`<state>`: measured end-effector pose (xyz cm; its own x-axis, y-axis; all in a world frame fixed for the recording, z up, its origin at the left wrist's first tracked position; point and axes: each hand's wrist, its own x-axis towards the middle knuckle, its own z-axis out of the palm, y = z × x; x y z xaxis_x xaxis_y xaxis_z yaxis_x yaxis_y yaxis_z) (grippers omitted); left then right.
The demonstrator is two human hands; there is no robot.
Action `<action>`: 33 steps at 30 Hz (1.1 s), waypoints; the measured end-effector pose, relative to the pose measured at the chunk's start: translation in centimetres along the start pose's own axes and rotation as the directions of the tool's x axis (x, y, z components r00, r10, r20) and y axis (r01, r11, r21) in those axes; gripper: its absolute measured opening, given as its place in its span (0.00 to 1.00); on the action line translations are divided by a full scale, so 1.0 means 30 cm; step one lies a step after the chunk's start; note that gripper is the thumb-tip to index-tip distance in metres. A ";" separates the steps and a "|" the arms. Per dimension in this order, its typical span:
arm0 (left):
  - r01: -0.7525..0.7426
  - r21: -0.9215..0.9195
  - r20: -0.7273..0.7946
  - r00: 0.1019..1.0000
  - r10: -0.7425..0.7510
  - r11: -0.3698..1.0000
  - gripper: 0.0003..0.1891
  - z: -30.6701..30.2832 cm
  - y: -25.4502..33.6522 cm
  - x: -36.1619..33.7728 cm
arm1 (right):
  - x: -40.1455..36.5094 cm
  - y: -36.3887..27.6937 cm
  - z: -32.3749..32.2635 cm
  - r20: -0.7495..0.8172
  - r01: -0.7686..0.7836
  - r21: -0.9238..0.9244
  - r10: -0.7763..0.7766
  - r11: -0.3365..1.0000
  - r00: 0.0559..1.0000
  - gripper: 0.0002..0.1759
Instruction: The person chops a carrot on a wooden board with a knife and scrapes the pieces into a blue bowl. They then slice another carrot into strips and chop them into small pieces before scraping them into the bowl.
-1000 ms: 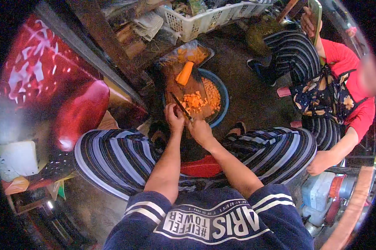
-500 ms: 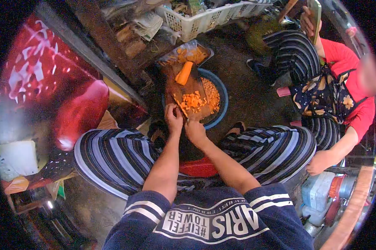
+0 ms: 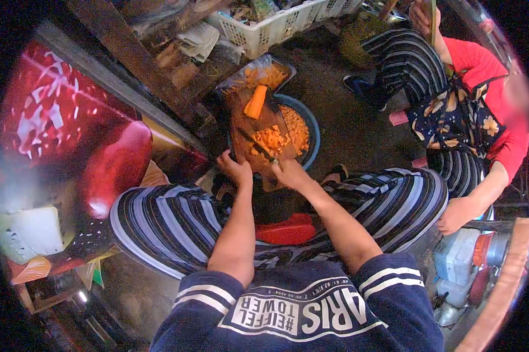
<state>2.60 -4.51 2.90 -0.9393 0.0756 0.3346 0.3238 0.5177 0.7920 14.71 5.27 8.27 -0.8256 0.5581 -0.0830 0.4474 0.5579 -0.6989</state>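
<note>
My right hand (image 3: 290, 175) is closed round the handle of a knife (image 3: 258, 146), whose dark blade points up and left over the wooden cutting board (image 3: 247, 126). At the board's lower left edge is my left hand (image 3: 235, 169), fingers slightly apart. Diced orange pieces (image 3: 271, 138) lie beside the blade. Farther up the board rests a large peeled orange chunk (image 3: 255, 102). Partly under the board, a blue basin (image 3: 316, 134) holds many small orange cubes (image 3: 295, 124).
Behind the board sits a clear tray (image 3: 291, 71) with orange pieces. A white basket (image 3: 258, 36) stands beyond it. At the right is a seated person in red (image 3: 472, 58), holding a flat object. A red object (image 3: 286, 230) lies between my legs.
My left hand has moved left, away from the diced pieces. My right hand has shifted right, with the knife blade now lying more slanted across the board.
</note>
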 end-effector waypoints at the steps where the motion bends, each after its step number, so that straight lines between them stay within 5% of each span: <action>1: -0.008 0.095 0.035 0.999 0.005 0.995 0.13 0.046 -0.092 -0.020 | -0.010 -0.010 0.003 0.059 -0.003 0.020 0.002 1.000 0.998 0.21; 2: -0.011 0.098 0.034 0.999 0.008 0.995 0.13 0.050 -0.108 -0.030 | -0.011 0.014 0.030 0.059 -0.001 0.024 0.000 1.000 0.998 0.21; 4: 0.303 0.036 0.149 0.941 -0.305 0.952 0.14 0.052 -0.124 -0.067 | -0.020 0.059 0.077 0.240 0.000 -0.071 0.017 0.997 0.971 0.19; 5: 0.563 -0.258 0.296 0.819 -0.491 0.785 0.18 -0.010 -0.024 -0.057 | -0.026 0.063 0.074 0.238 -0.003 -0.068 0.019 0.998 0.971 0.19; 8: 0.499 -0.035 0.221 0.849 -0.480 0.866 0.21 0.066 -0.149 -0.062 | -0.026 0.078 0.046 0.220 -0.008 -0.040 0.017 0.999 0.975 0.19; 13: 0.459 -0.068 0.188 0.878 -0.441 0.886 0.21 0.204 -0.410 -0.102 | 0.007 0.121 -0.067 0.132 -0.105 -0.224 0.137 0.969 0.982 0.21; 18: 0.514 -0.008 0.283 0.824 -0.491 0.858 0.20 0.121 -0.297 -0.094 | 0.006 0.128 -0.141 0.011 -0.161 -0.256 0.170 0.953 0.985 0.20; 21: 0.462 0.115 0.238 0.846 -0.476 0.879 0.19 0.000 -0.076 -0.070 | 0.000 0.146 -0.165 -0.030 -0.194 -0.237 0.193 0.952 0.981 0.20; 23: 0.063 0.148 0.202 0.975 -0.092 0.987 0.19 -0.048 0.006 -0.059 | -0.003 0.144 -0.178 -0.055 -0.209 -0.212 0.202 0.955 0.978 0.20; 24: 0.061 0.147 0.203 0.975 -0.091 0.987 0.19 -0.059 0.047 -0.054 | -0.002 0.142 -0.183 -0.090 -0.217 -0.182 0.204 0.959 0.975 0.21; 26: -0.106 0.207 0.448 0.894 0.002 0.973 0.21 -0.053 0.106 -0.051 | 0.002 0.148 -0.182 -0.126 -0.227 -0.151 0.209 0.962 0.970 0.21; 31: -0.191 0.064 0.545 0.829 0.126 0.979 0.18 0.086 0.060 -0.075 | 0.017 0.171 -0.174 -0.207 -0.178 -0.061 0.162 0.982 0.965 0.24; 32: -0.077 -0.122 0.596 0.791 0.135 0.989 0.19 0.113 0.061 -0.068 | 0.026 0.169 -0.174 -0.210 -0.182 -0.060 0.166 0.982 0.963 0.24; 33: 0.052 -0.296 0.640 0.752 0.158 0.954 0.20 0.140 0.063 -0.061 | 0.045 0.166 -0.178 -0.036 -0.366 0.211 0.382 0.906 0.924 0.21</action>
<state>4.47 -0.09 1.65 -0.7278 0.6840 0.0495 0.2933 0.2452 0.9240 17.66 12.07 8.45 -0.5795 0.7503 -0.3182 0.6352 0.1712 -0.7531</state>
